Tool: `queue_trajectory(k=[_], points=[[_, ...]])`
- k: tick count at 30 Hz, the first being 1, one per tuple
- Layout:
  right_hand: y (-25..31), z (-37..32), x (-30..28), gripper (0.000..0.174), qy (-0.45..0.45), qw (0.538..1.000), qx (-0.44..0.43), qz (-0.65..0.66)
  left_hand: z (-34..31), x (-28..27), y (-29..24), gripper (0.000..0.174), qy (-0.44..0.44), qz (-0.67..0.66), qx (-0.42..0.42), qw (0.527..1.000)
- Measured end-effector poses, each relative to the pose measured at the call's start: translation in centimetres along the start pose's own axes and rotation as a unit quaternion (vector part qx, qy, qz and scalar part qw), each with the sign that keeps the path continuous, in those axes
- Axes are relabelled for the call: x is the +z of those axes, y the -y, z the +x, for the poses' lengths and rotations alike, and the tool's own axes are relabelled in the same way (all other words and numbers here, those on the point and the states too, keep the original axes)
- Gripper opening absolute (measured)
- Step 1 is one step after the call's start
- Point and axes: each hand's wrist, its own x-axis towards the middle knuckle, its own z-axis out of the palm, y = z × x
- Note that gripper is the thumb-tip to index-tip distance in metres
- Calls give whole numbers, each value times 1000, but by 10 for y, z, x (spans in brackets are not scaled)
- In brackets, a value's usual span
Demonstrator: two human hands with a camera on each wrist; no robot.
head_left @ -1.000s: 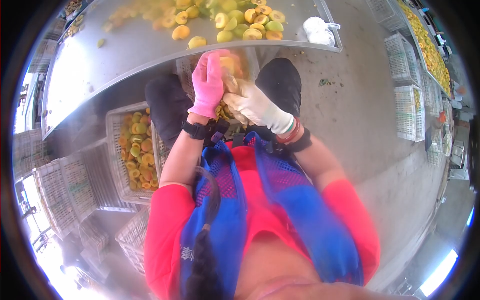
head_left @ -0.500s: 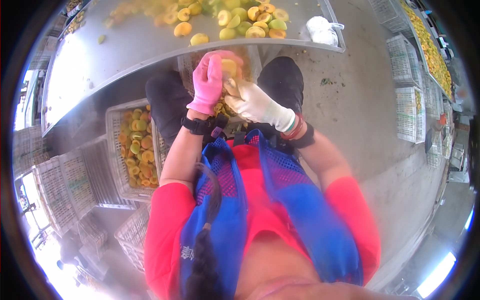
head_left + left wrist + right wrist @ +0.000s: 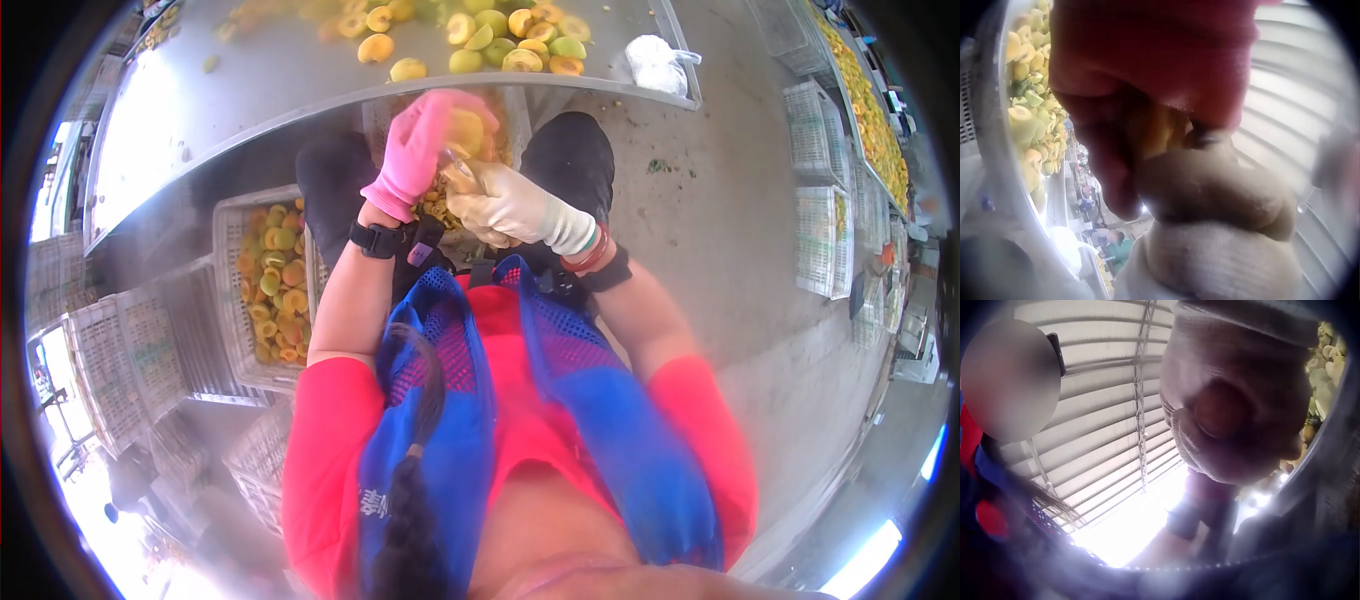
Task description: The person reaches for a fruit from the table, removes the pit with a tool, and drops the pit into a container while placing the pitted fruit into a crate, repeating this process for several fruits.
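Note:
In the head view the left hand [image 3: 412,150], in a pink glove, grips a yellow fruit [image 3: 465,133] just beyond the table's near edge. The right hand [image 3: 515,207], in a white glove, holds a tool with a brownish handle [image 3: 462,177], its tip at the fruit. In the left wrist view the pink fingers curl round the yellow fruit [image 3: 1155,128], with the white-gloved hand [image 3: 1210,200] close against it. The right wrist view has the white glove [image 3: 1235,406] curled round a rounded brown handle end [image 3: 1224,409]; the tool's tip is hidden there.
Halved fruit [image 3: 522,60] lies on the metal table [image 3: 230,115]. A white bundle [image 3: 655,66] sits at its right corner. A crate [image 3: 228,290] of fruit stands at the left, with other crates [image 3: 130,360] beyond. More crates [image 3: 822,240] line the right side.
The pink-gloved hand has turned and shifted slightly up around the fruit. The white-gloved hand remains close beside it, with the tool now more visible. The head view has shifted slightly.

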Motion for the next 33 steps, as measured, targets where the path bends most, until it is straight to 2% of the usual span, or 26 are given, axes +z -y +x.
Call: queue_trajectory(k=[1, 2, 3, 4, 5, 6, 7, 8, 9, 10, 12, 13, 14, 16, 17, 19, 20, 22, 24, 26, 27, 28, 30, 31, 32, 33], points=[[-4, 3, -1, 14, -5, 999, -23, -30, 0, -6, 3, 42, -3, 1, -1, 1000], [-9, 5, 1, 14, -3, 999, -21, -28, 2, -17, 8, 36, -95, 131, 55, 985], [-11, 7, 5, 25, -53, 992, -66, -94, 3, -25, 11, 30, -185, 257, 110, 942], [-13, 8, 7, 38, -102, 976, -108, -159, -6, -23, -10, 22, -180, 360, 138, 905], [-24, 13, 0, 38, -102, 976, -106, -159, -14, -32, -22, 21, -199, 328, 139, 913], [-41, 22, -12, 37, -131, 914, -228, -309, -19, -51, -26, 22, -257, 83, 55, 961], [-51, 26, -18, 36, -153, 813, -340, -446, -32, -70, -32, 26, -291, 90, 37, 952], [-48, 23, -16, 36, -152, 815, -339, -444, -43, -82, -42, 29, -361, 81, 0, 929], [-41, 19, -9, 34, -176, 863, -284, -380, -60, -102, -47, 32, -387, 154, -6, 909], [-37, 17, -6, 33, -197, 901, -226, -313, -78, -124, -52, 34, -429, 170, -53, 885], [-42, 20, -13, 38, -174, 924, -205, -273, -128, -186, -47, 43, -481, 402, -123, 770], [-45, 20, -16, 44, -152, 943, -181, -234, -150, -194, -52, 48, -479, 512, -200, 685], [-37, 16, -15, 41, -153, 955, -122, -221, -173, -201, -57, 53, -465, 609, -272, 582], [-39, 17, -16, 42, -165, 958, -108, -206, -229, -252, -42, 59, -447, 623, -391, 509], [-41, 19, -18, 43, -177, 960, -96, -193, -236, -244, -44, 59, -446, 624, -392, 508], [-56, 29, -23, 43, -188, 954, -127, -194, -240, -229, -43, 61, -437, 657, -467, 399], [-63, 31, -27, 44, -198, 947, -157, -197, -239, -233, -36, 61, -435, 656, -469, 400], [-57, 28, -26, 42, -214, 938, -152, -226, -225, -240, -21, 52, -457, 638, -276, 555], [-53, 28, -24, 40, -228, 927, -151, -257, -177, -223, -18, 47, -447, 620, -211, 610], [-50, 26, -24, 36, -230, 885, -262, -309, -120, -193, -24, 46, -401, 594, -160, 679], [-48, 24, -22, 36, -231, 884, -262, -311, -98, -187, -19, 43, -358, 595, -111, 711], [-45, 21, -20, 31, -233, 909, -224, -262, -76, -181, -14, 40, -313, 594, -62, 738], [-45, 19, -21, 27, -233, 930, -187, -213, -31, -155, -10, 38, -288, 520, -118, 795], [-50, 20, -23, 25, -254, 920, -180, -238, -13, -151, -5, 37, -213, 603, -83, 764], [-52, 20, -25, 23, -274, 909, -172, -263, -2, -181, 19, 38, -28, 799, 67, 597], [-49, 18, -26, 23, -274, 909, -173, -263, 19, -169, 23, 43, -88, 711, 4, 698]])
